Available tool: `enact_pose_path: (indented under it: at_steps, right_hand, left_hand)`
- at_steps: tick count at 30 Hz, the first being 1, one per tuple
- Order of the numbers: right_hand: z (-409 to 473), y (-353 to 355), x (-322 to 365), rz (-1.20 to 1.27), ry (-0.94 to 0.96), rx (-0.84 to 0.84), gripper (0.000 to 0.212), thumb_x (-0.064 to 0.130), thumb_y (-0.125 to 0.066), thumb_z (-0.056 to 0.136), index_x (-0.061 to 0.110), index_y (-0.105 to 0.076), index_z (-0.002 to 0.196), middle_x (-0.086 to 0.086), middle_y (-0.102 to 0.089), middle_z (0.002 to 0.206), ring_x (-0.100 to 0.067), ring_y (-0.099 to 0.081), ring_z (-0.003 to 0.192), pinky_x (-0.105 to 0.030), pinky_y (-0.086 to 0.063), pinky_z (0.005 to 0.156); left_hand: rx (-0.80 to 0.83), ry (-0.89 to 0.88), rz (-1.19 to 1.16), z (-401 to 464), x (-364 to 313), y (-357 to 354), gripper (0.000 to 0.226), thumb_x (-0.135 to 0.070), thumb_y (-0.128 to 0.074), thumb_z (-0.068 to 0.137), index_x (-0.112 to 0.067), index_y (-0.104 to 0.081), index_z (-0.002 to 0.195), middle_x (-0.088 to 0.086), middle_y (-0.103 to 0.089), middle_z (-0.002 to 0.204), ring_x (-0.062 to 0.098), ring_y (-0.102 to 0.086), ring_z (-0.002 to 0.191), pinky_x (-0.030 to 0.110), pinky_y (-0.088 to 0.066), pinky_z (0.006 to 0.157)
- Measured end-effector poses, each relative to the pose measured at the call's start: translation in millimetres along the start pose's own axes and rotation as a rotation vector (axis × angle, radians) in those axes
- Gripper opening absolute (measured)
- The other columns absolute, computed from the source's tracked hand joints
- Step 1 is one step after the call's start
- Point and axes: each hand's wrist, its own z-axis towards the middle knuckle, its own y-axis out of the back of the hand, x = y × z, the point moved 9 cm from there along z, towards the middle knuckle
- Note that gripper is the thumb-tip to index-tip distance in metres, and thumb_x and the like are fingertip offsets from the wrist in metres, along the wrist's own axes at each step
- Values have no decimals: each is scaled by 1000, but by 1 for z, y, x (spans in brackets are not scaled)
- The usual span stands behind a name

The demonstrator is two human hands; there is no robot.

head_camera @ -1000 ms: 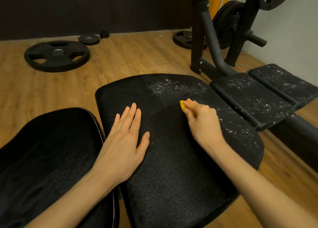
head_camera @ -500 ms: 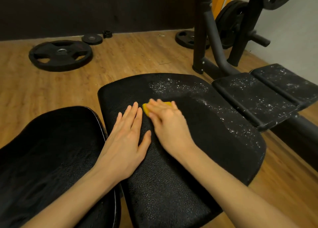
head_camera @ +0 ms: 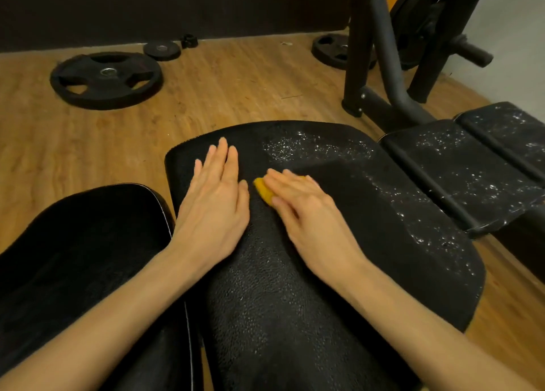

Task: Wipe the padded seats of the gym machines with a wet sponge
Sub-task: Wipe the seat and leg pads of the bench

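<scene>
Wooden floor (head_camera: 236, 95) carries weight plates (head_camera: 106, 79) far left. Near, the left hand (head_camera: 213, 205) lies spread flat on the black bench pad (head_camera: 368, 243); the right hand (head_camera: 306, 210) presses a yellow sponge (head_camera: 263, 193) with flat fingers.

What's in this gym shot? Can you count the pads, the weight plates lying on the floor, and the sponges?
Black pads: 4
Weight plates lying on the floor: 3
Yellow sponge: 1
Total: 8
</scene>
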Motion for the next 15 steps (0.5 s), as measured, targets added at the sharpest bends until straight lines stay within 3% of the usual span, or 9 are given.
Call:
enact_pose_path:
  at_steps: [3, 5, 11, 15]
  right_hand:
    - [19, 37, -82, 49, -316, -135, 38, 16, -52, 99, 16, -54, 136, 2, -49, 145, -16, -38, 140, -36, -22, 120]
    - [16, 42, -85, 70, -399, -200, 37, 12, -53, 98, 15, -56, 134, 2, -50, 143, -16, -38, 140, -34, -20, 120]
    - [-41, 10, 5, -2, -90, -19, 40, 20, -50, 98, 18, -53, 137, 6, -46, 146, -11, -34, 142, -41, -24, 117]
    - [39, 0, -13, 37, -136, -2, 42, 9, -53, 98, 13, -51, 139, -1, -44, 149, -16, -28, 145, -48, -20, 120]
  left_hand:
    - [-49, 44, 53, 6, 6, -1, 57, -29, -25, 106, -7, -9, 156, 7, 0, 165, 16, 3, 152, 29, 5, 121]
    - [-59, 45, 78, 4, 3, -1, 58, -31, -20, 104, -6, -11, 155, 8, -3, 164, 17, 1, 152, 30, 3, 122]
    - [-19, 75, 90, 5, 4, -3, 58, -26, -25, 102, -3, -15, 155, 9, -6, 164, 19, -2, 152, 32, -1, 124]
    - [20, 93, 90, 7, 5, -5, 58, -21, -27, 102, -3, -14, 155, 9, -7, 165, 19, -2, 152, 35, -4, 124]
